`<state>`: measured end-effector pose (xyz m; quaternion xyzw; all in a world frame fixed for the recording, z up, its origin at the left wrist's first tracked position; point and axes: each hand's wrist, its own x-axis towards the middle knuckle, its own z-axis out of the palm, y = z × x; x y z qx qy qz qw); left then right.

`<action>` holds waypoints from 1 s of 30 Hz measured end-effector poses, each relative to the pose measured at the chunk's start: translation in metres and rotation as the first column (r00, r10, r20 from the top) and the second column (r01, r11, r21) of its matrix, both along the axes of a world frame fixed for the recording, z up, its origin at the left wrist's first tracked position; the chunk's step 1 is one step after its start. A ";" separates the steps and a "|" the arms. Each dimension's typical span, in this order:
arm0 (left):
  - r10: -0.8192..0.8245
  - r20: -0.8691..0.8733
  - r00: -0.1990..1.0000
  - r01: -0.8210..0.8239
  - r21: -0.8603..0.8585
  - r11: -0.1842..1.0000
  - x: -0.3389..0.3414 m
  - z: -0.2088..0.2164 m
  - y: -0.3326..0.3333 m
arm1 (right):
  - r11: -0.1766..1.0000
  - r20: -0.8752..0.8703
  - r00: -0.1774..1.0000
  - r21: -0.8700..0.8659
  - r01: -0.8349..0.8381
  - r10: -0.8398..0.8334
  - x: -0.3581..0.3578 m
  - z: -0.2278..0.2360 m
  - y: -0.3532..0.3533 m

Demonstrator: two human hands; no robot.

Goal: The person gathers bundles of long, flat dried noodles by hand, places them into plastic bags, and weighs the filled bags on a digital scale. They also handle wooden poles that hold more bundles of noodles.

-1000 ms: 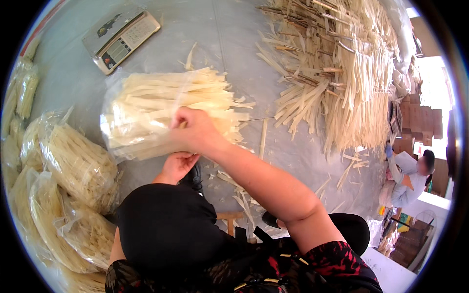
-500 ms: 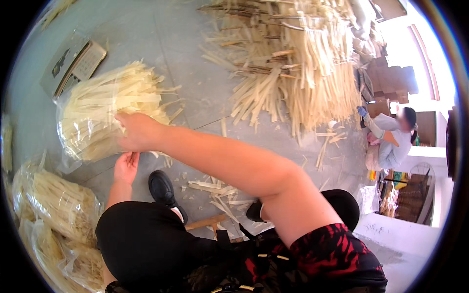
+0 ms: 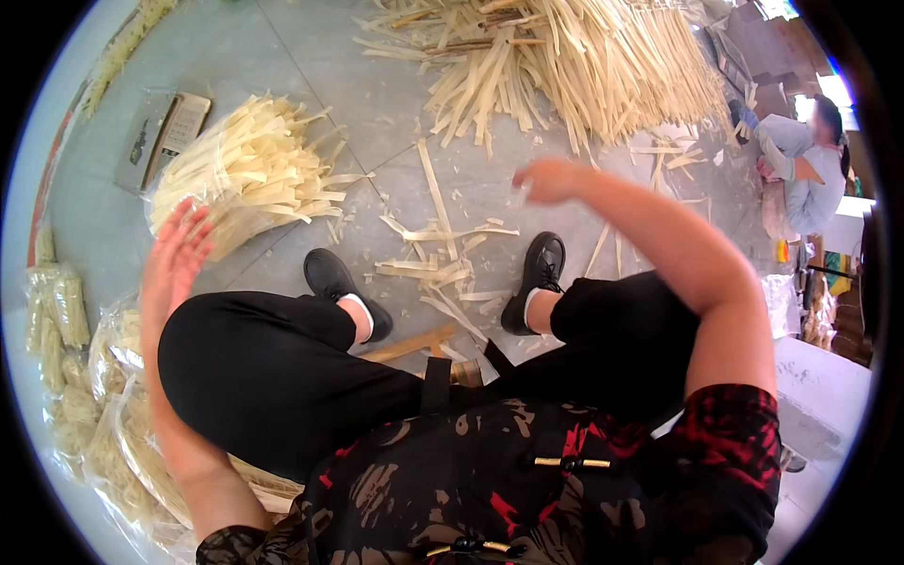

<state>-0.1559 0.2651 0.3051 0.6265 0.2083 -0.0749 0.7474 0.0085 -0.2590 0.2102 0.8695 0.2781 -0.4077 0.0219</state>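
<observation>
The room's grey floor (image 3: 275, 83) bears a pale strip heap (image 3: 603, 80) at the top. At upper left, a bagged strip bundle (image 3: 256, 168) slants up rightward, fanning out right. At its lower edge, the left hand (image 3: 172, 259) has its grip spread, contact unclear; the right hand (image 3: 557, 181), right of centre, blurs: cannot tell its grip.

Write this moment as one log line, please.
left hand: open, at bagged strips, contact unclear; right hand: blurred, apart from them; scale: beside them; loose strips: on floor

grey floor (image 3: 386, 104) with loose strips (image 3: 438, 202), scale (image 3: 181, 130), bagged bundle (image 3: 250, 169)
</observation>
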 end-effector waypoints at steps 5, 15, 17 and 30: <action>0.132 0.240 0.962 -0.226 0.423 0.878 -0.045 0.142 -0.069 | 0.981 -0.734 0.678 -0.107 -0.164 0.034 -0.154 -0.182 0.083; -0.010 0.102 0.995 0.023 -0.127 0.992 -0.015 0.124 -0.153 | 0.940 -0.642 0.762 0.202 0.274 -0.085 -0.081 -0.280 0.076; -0.024 0.051 0.998 0.037 -0.276 0.961 0.005 0.120 -0.158 | 0.891 -0.448 0.872 0.289 0.349 -0.196 -0.011 -0.277 0.051; 0.116 0.107 0.988 -0.115 -0.017 0.993 0.154 0.087 -0.137 | 0.924 0.200 0.908 0.193 0.331 -0.367 0.159 0.052 -0.051</action>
